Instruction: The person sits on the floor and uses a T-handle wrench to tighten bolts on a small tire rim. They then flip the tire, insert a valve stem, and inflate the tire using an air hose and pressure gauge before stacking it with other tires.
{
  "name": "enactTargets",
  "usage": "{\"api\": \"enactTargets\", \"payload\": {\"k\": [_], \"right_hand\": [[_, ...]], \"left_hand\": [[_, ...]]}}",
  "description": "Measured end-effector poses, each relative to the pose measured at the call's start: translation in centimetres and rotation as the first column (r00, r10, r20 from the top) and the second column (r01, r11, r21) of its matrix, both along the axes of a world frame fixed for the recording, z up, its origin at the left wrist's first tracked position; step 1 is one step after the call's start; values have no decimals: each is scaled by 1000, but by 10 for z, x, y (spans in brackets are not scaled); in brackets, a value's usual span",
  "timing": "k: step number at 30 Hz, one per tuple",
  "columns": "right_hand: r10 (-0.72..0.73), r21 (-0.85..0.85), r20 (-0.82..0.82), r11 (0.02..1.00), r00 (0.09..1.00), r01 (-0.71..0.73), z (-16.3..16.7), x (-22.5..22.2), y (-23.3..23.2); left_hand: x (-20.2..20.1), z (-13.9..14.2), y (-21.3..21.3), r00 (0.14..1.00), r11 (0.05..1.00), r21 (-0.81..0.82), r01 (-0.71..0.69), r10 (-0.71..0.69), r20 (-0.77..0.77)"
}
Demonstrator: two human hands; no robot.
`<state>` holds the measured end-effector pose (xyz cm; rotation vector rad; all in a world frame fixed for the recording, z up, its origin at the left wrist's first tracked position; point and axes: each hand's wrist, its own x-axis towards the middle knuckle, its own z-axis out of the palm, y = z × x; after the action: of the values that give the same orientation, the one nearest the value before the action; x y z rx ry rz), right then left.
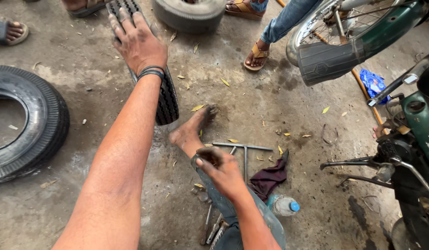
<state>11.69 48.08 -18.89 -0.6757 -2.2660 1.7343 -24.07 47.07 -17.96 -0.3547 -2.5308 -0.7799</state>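
My left hand (138, 40) reaches far forward and presses down on the tread of a narrow black tyre (167, 99) that stands upright on the concrete floor. Its fingers are spread over the top of the tyre, and a dark band is on the wrist. My right hand (220, 170) hovers over my knee with grimy fingers curled shut; I cannot tell whether anything small is in them. My bare foot (190, 130) rests on the floor just right of the tyre's base.
A big tyre (31, 125) lies at left and another tyre (189, 14) at the top. A T-shaped wrench (244, 149), dark red cloth (270, 178), plastic bottle (284, 206) and small tools (209, 227) lie by my leg. A green motorcycle (411, 139) and a raised wheel (330, 58) stand at right. Other people's sandalled feet (257, 55) are behind.
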Motion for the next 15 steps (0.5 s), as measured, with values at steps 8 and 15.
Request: {"api": "enactTargets", "payload": {"k": [8, 15], "right_hand": [[-252, 20, 87, 968, 964, 252, -52, -23, 44], [-182, 207, 144, 967, 973, 150, -43, -21, 38]], "left_hand": [[3, 9, -13, 998, 998, 57, 35, -39, 56], [-11, -3, -13, 996, 997, 47, 56, -53, -69]]}}
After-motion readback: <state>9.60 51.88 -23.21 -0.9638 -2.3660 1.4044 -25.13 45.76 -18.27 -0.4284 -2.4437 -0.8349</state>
